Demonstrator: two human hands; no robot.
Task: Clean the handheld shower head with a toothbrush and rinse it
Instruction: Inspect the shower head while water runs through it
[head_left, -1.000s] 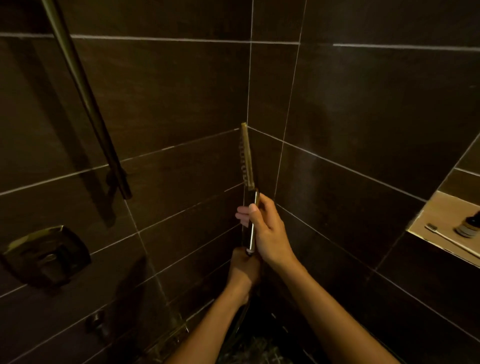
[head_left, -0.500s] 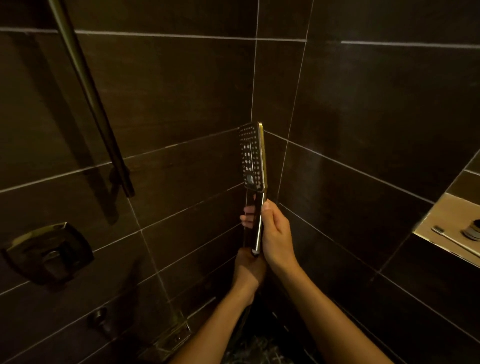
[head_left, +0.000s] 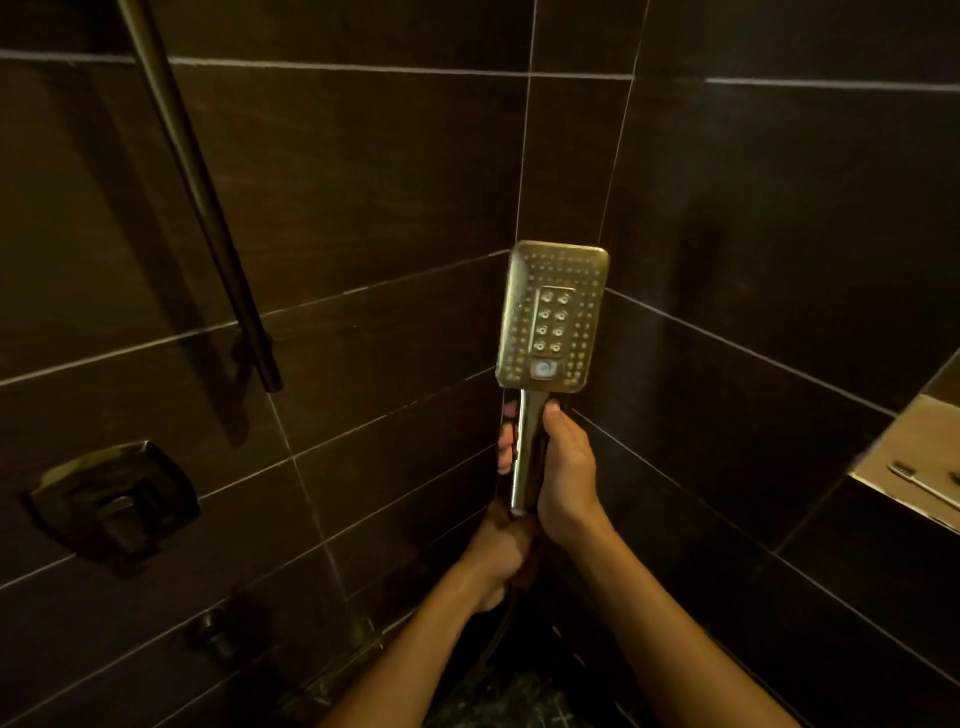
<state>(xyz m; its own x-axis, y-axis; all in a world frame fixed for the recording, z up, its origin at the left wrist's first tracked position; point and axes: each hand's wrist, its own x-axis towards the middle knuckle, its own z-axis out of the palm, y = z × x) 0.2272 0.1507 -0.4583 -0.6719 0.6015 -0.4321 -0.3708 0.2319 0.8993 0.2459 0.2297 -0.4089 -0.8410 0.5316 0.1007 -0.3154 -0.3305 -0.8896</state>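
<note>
A rectangular metal shower head (head_left: 553, 317) stands upright in front of the tiled corner, its nozzle face turned toward me. My right hand (head_left: 563, 467) is wrapped around its chrome handle (head_left: 525, 457). My left hand (head_left: 501, 558) grips below, at the base of the handle where the dark hose (head_left: 493, 644) hangs down. A toothbrush (head_left: 919, 480) lies on the niche shelf (head_left: 893, 457) at the far right, away from both hands.
A dark slide rail (head_left: 208, 208) runs down the left wall. Below it sit a square valve control (head_left: 111, 499) and a small round knob (head_left: 215, 631). Dark tiled walls meet in a corner behind the shower head.
The shower head has turned in my hands from edge-on to face-on, so its nozzles now point toward me. Both hands kept their grip.
</note>
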